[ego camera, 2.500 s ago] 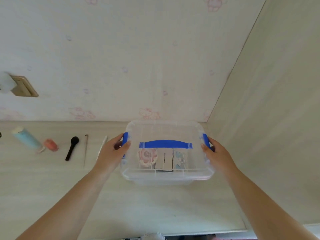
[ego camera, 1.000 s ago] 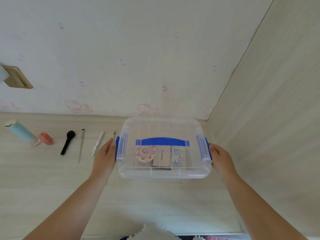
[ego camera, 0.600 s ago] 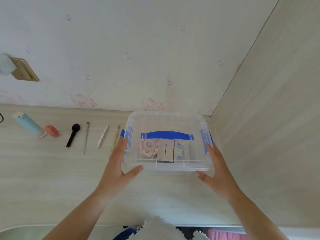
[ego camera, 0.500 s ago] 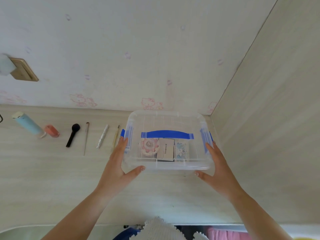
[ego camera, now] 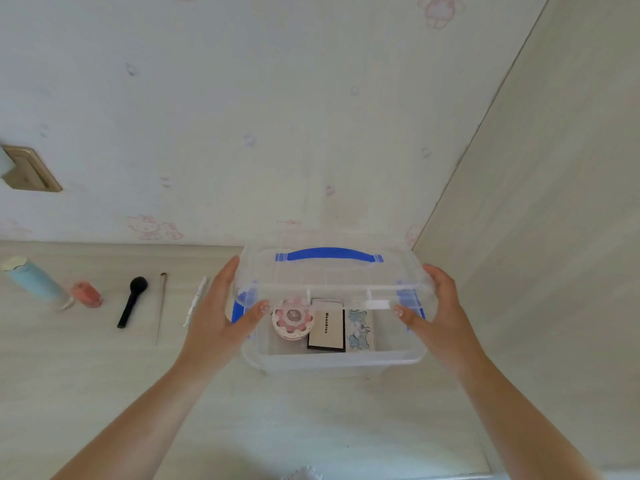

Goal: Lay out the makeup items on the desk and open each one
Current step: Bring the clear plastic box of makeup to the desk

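Note:
A clear plastic box (ego camera: 332, 363) stands on the desk near the right wall. Its clear lid (ego camera: 332, 275) with a blue handle (ego camera: 329, 254) is tilted up at the front. My left hand (ego camera: 221, 317) grips the lid's left end and my right hand (ego camera: 436, 317) grips its right end. Inside the box lie a round pink compact (ego camera: 292, 320), a white and black palette (ego camera: 327, 325) and a pale blue patterned case (ego camera: 362, 329).
To the left on the desk lie a light blue tube (ego camera: 34, 282), a small pink pot (ego camera: 86, 294), a black brush (ego camera: 132, 301), a thin stick (ego camera: 161, 306) and a white pen-like item (ego camera: 195, 303). A wooden panel (ego camera: 536, 237) rises at the right.
My hands released the blue side clips, moved to the lid's front corners and raised the front of the lid off the box.

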A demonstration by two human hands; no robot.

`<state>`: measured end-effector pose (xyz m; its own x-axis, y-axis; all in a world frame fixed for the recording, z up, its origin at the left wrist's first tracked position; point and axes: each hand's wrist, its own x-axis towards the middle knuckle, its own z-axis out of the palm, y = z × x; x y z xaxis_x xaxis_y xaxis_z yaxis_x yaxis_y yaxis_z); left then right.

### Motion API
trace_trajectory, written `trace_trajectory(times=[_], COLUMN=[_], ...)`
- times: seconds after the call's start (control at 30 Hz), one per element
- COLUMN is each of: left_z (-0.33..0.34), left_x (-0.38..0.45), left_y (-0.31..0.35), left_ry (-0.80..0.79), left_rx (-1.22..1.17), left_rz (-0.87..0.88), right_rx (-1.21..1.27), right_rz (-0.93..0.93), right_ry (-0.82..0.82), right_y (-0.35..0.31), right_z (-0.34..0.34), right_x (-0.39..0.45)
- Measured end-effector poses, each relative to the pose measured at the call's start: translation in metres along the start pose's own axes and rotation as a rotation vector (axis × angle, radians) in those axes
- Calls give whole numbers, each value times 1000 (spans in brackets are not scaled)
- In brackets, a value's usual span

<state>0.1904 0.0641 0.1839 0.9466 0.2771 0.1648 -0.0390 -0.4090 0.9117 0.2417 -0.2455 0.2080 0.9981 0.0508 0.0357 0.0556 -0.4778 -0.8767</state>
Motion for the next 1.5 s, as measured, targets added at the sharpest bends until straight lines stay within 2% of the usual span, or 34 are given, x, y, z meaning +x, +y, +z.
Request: trace_trajectory(times=[0.2,0.47,0.57,0.83,1.07,1.5], left_z=[7,28,34,50,54,57], left_x=[54,113,130,169,179,187], left_y=[5,4,-2,-19,-28,-35], left_ry=[35,54,40,-155,-266,-294], left_rx=[-47,-117,-66,153,168,173], left_rz=[-39,-115,-188,-476,-669,-694], right_rx=[209,218,197,11,-41,-59], right_rz=[90,97,138,363,501,516], right_ry=[41,-22,-47,-199,-280,-288], right_y=[-6,-13,-10,17,29,36], right_z=[0,11,18,26,30,32], right_x=[68,128,144,179,192,197])
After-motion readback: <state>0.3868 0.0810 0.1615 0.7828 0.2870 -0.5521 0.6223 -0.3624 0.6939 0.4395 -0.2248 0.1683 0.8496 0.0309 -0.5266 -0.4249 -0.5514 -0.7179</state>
